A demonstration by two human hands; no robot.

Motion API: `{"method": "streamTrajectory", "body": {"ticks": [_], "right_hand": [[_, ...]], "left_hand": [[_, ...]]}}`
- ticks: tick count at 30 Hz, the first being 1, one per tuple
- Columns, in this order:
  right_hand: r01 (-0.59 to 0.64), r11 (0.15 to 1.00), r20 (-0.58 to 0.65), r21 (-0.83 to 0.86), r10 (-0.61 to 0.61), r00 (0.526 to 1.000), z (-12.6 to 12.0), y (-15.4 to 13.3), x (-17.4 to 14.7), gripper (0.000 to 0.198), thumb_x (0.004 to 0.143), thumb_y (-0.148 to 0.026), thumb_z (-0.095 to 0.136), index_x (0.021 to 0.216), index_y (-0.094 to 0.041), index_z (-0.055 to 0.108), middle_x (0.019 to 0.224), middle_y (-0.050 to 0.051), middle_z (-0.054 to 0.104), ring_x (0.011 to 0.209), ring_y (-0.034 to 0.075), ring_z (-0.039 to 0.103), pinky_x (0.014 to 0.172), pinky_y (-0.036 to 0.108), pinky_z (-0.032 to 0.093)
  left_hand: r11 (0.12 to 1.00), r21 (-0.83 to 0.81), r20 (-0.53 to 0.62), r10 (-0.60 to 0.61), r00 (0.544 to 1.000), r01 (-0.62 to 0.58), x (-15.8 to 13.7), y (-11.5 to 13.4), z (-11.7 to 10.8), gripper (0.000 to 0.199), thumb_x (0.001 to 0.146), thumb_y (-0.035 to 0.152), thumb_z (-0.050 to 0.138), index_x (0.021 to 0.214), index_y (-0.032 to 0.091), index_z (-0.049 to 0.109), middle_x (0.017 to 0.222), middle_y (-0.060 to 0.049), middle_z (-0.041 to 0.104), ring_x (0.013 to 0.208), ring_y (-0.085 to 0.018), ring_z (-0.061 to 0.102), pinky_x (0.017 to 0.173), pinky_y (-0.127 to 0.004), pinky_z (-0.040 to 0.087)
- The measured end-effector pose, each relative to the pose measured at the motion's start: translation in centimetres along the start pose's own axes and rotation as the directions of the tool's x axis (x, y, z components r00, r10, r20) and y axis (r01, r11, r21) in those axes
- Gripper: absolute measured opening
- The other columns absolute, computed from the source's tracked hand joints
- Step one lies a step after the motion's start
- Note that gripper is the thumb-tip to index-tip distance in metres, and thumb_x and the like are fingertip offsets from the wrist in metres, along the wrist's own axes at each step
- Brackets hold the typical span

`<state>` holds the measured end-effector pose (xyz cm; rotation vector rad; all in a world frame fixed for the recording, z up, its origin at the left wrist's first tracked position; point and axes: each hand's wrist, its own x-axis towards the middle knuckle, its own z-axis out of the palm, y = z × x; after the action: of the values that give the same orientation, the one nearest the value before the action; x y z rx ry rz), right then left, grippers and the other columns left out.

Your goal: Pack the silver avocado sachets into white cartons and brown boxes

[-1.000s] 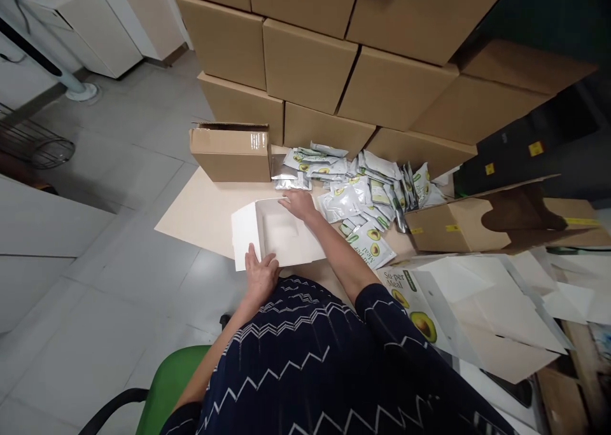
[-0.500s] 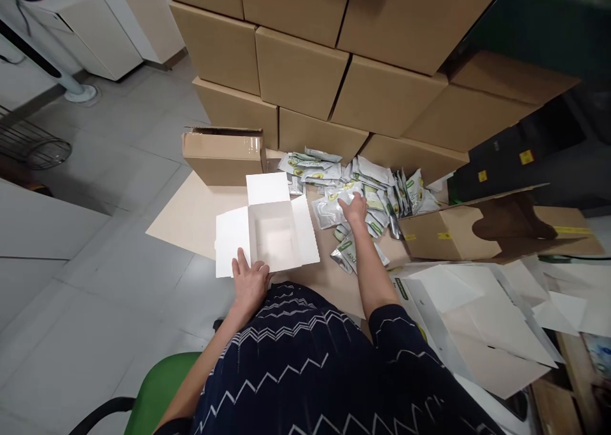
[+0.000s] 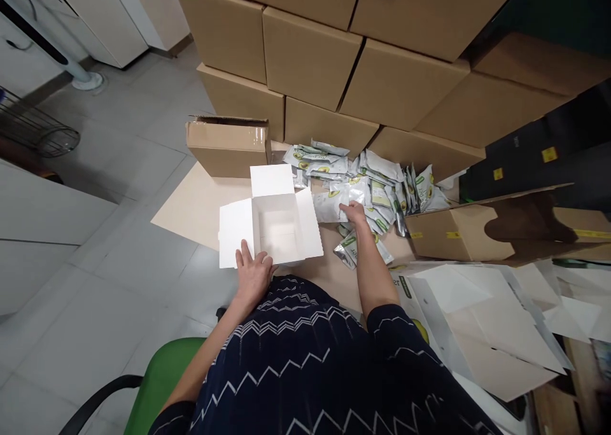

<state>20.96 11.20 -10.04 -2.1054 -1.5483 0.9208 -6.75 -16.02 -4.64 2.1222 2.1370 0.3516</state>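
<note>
Right grip [image 3: 354,212], thumb and fingers drawn together, is clamped on the right end of a silver-and-white foil pouch [image 3: 328,208], which lies at the left front of a heap of pouches [image 3: 379,166] printed with avocados, just beside an open white carton [image 3: 277,222]. Left grip [image 3: 254,275] is at the carton's near left corner, its fingers spread over the near edge and the left flap [image 3: 235,228]; I cannot tell whether the thumb closes on the wall from below. The carton sits upright on the pale table [image 3: 186,206], its mouth facing up, with the back flap [image 3: 272,181] and right flap [image 3: 310,224] also folded outward. Nearer the person, more pouches, partly behind the right forearm [image 3: 373,263], lie at the front of the heap. Behind the carton to the left stands a brown cardboard box [image 3: 227,147], and a wall of stacked brown cartons [image 3: 312,60] rises along the back of the table. To the right are an open brown box [image 3: 477,234] with yellow labels and, nearer, a spread of white cardboard sheets [image 3: 491,314]. A green chair [image 3: 167,384] shows at lower left.
</note>
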Motion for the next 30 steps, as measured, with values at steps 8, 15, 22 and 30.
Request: {"method": "streamTrajectory", "body": {"ticks": [8, 15, 22, 30], "right_hand": [[0.614, 0.767, -0.412, 0.185, -0.507, 0.757, -8.5, -7.3, -8.7, 0.021, 0.087, -0.037, 0.057, 0.078, -0.023, 0.045, 0.073, -0.003, 0.045, 0.069, 0.014, 0.045, 0.066, 0.028, 0.041], [0.714, 0.69, 0.099, 0.121, -0.724, 0.683, -7.5, -13.0, -17.3, 0.023, 0.099, -0.036, 0.048, 0.116, -0.025, 0.057, 0.085, 0.001, 0.065, 0.067, 0.015, 0.057, 0.061, 0.027, 0.042], [0.828, 0.508, 0.675, -0.236, -0.528, 0.516, 0.3, -13.5, -17.6, 0.027, 0.099, -0.023, 0.042, 0.114, -0.023, 0.064, 0.091, 0.007, 0.073, 0.075, 0.019, 0.061, 0.061, 0.028, 0.032], [0.82, 0.546, 0.84, -0.172, -0.353, 0.412, 3.7, -12.1, -16.5, 0.025, 0.095, -0.023, 0.048, 0.11, -0.025, 0.068, 0.107, 0.006, 0.073, 0.09, 0.021, 0.065, 0.065, 0.026, 0.035]], "left_hand": [[0.994, -0.069, -0.018, 0.078, 0.997, -0.079, -0.5, -1.0, 0.7, 0.016, 0.092, 0.018, 0.057, 0.1, 0.022, 0.07, 0.122, -0.008, 0.069, 0.152, -0.049, 0.002, 0.11, -0.08, 0.026], [0.986, -0.101, -0.092, 0.125, 0.988, -0.134, -0.2, -1.4, 1.1, 0.015, 0.091, 0.015, 0.058, 0.097, 0.023, 0.069, 0.114, -0.005, 0.069, 0.151, -0.04, 0.019, 0.119, -0.07, 0.027], [0.984, -0.13, -0.113, 0.107, 0.988, -0.122, -0.1, -1.5, 1.4, 0.012, 0.091, 0.016, 0.059, 0.095, 0.024, 0.066, 0.111, -0.006, 0.068, 0.15, -0.035, 0.024, 0.12, -0.066, 0.028], [0.984, -0.166, -0.139, 0.045, 0.989, -0.068, 0.2, -1.7, 1.7, 0.011, 0.093, 0.023, 0.058, 0.102, 0.021, 0.062, 0.114, -0.012, 0.064, 0.145, -0.032, 0.032, 0.118, -0.059, 0.035]]}}
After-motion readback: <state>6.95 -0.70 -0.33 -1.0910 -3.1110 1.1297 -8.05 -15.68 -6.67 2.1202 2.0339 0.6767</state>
